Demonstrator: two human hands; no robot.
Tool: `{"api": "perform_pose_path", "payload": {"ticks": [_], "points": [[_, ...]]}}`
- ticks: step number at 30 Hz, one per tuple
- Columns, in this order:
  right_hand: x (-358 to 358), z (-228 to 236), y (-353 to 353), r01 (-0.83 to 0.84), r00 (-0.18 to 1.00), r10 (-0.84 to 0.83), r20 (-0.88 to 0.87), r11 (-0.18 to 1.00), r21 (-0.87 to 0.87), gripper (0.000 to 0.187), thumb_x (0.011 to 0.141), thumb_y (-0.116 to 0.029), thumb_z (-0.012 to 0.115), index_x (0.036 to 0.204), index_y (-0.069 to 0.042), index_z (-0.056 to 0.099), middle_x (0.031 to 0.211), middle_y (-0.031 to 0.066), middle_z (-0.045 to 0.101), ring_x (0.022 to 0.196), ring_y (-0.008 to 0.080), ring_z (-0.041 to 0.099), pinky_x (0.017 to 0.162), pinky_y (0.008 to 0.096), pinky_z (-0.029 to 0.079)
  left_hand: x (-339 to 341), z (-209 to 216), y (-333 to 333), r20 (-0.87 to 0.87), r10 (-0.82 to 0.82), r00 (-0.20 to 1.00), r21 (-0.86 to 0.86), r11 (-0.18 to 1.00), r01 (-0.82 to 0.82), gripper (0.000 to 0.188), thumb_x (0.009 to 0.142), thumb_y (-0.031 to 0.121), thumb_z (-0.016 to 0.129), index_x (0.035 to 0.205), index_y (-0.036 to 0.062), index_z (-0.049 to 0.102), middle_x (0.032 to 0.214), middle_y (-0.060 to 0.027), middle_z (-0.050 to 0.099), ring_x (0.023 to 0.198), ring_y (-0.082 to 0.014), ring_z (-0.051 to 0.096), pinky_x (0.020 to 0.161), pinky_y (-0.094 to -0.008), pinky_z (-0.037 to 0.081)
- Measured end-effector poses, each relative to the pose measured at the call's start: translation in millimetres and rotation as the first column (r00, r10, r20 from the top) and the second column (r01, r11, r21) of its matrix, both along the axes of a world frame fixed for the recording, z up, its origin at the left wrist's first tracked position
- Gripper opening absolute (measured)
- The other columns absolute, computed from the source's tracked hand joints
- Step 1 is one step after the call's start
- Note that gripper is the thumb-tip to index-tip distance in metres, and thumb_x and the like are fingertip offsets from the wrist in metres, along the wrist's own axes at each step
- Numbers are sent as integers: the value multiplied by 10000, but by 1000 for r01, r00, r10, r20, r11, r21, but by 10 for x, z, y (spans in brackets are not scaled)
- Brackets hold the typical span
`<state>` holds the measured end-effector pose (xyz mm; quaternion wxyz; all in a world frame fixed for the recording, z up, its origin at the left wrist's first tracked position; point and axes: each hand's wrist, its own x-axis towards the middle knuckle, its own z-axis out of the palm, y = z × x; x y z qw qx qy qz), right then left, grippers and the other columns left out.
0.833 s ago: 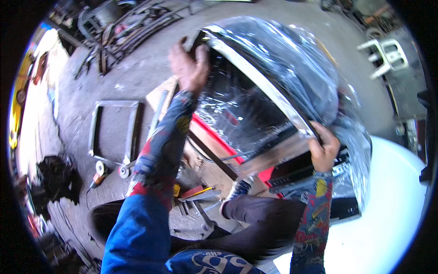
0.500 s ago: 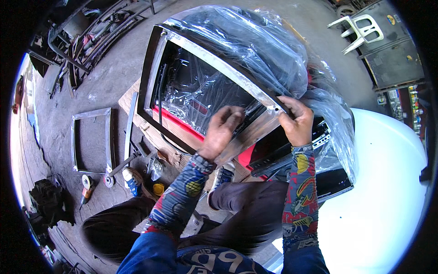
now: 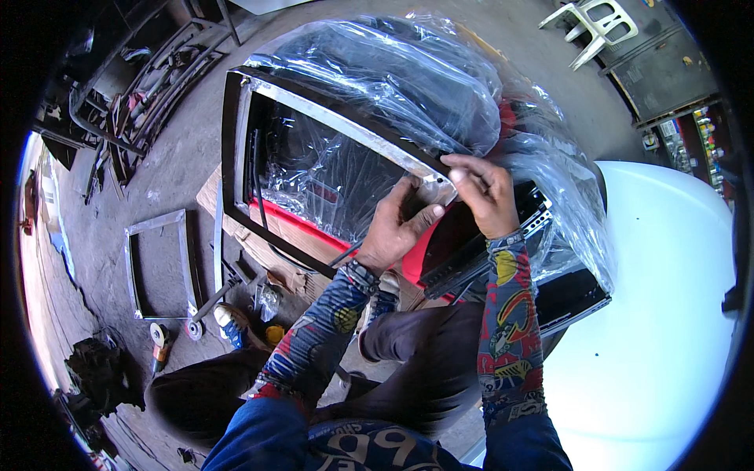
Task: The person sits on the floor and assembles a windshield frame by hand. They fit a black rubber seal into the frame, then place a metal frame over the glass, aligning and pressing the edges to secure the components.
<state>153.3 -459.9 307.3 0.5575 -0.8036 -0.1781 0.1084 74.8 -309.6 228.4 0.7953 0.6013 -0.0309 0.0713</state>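
So it's a rectangular metal frame (image 3: pixel 314 169), dark on the outer edge with a shiny silver strip along the top rail and a red strip along the bottom one, held up tilted with its right end nearest the person. Clear crinkly plastic wrap (image 3: pixel 408 78) is bunched all over the top and hangs down past the right end. You can see more of it through the frame's opening.

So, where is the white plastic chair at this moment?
In the head view the white plastic chair stands on the concrete floor at the upper right, beyond the plastic-wrapped frame and above the white rounded surface.
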Motion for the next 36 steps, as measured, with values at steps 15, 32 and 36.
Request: {"api": "perform_pose_path", "payload": {"ticks": [15, 32, 36], "points": [[43, -129, 32, 87, 995, -92, 39, 988, 127, 402, 1012, -287, 464, 1034, 33, 708, 962, 134, 726, 905, 197, 668, 854, 322, 492, 26, 144, -106, 133, 271, 953, 442, 845, -302, 498, 832, 217, 760, 1170, -77, 543, 986, -198, 569, 888, -362, 601, 790, -412, 486], [48, -116, 0, 42, 989, -41, 143, 999, -10, 269, 971, -170, 520, 999, 17, 711, 918, 104, 724, 874, 154, 658, 817, 294, 491, 208, -119, -52, -306, -43, 951, -285, 957, -48, 135, 885, -22, 655, 1010, 27, 670, 922, 5, 674, 824, -81, 599, 763, -240, 483], [33, -112, 25, 39, 985, -45, 167, 998, 40, 232, 952, -142, 544, 999, 16, 707, 884, 77, 718, 828, 124, 639, 783, 279, 485, 227, -142, -106, -311, 29, 950, -252, 961, -112, 123, 882, -43, 634, 972, 28, 677, 898, 0, 673, 811, -90, 610, 761, -240, 487]]}}
